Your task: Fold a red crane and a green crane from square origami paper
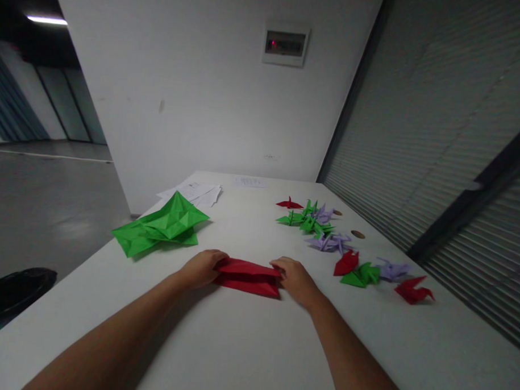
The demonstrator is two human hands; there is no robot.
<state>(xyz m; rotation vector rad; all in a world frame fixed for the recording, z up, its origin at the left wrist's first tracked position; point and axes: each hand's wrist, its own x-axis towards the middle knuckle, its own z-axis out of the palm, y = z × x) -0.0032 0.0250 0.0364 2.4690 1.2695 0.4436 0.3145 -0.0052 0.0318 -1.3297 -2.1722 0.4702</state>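
Note:
A red sheet of paper (250,284), folded into a long strip with its upper flap raised, lies between my hands on the white table (237,348). My left hand (204,267) pinches its left end. At the right end, my right hand (293,277) grips the edge between thumb and fingers. Creased green paper sheets (165,223) rest to the left, beyond my left hand. Over on the right are folded paper cranes: green ones (312,225), purple ones (329,242) and a red one (413,290) nearest me.
White printed papers (196,193) lie at the table's far left. Two round cable holes, one being a brown disc (357,234), sit near the right edge. Blinds (436,138) border the right side. A bin with a black liner (15,289) stands on the floor at left.

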